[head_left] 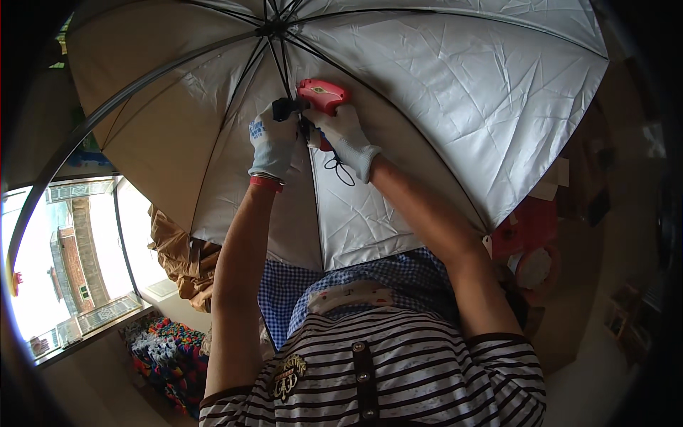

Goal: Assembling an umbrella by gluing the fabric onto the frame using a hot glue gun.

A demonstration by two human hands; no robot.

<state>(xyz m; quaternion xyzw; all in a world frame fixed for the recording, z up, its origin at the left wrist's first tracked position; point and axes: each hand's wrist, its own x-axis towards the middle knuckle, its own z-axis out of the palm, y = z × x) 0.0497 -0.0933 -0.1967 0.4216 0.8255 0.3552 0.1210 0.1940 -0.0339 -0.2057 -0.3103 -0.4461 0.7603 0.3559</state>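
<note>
An open umbrella (455, 78) with a silver-grey underside spreads in front of me, its dark ribs meeting at a black hub (272, 29). My left hand (275, 139), in a white work glove, is closed round a black part of the umbrella (284, 109) below the hub. Close beside it, my gloved right hand (345, 135) grips a red tagging gun (324, 95) with its body pointing up. A thin black cord loop (340, 171) dangles under the right hand. The fingertips of both hands are partly hidden.
A blue checked cloth (284, 295) covers my lap under the umbrella's near edge. Crumpled brown fabric (186, 260) lies to the left, with a multicoloured knitted pile (171, 356) below it. A bright window (78, 263) is at far left. Red items (530, 228) stand at the right.
</note>
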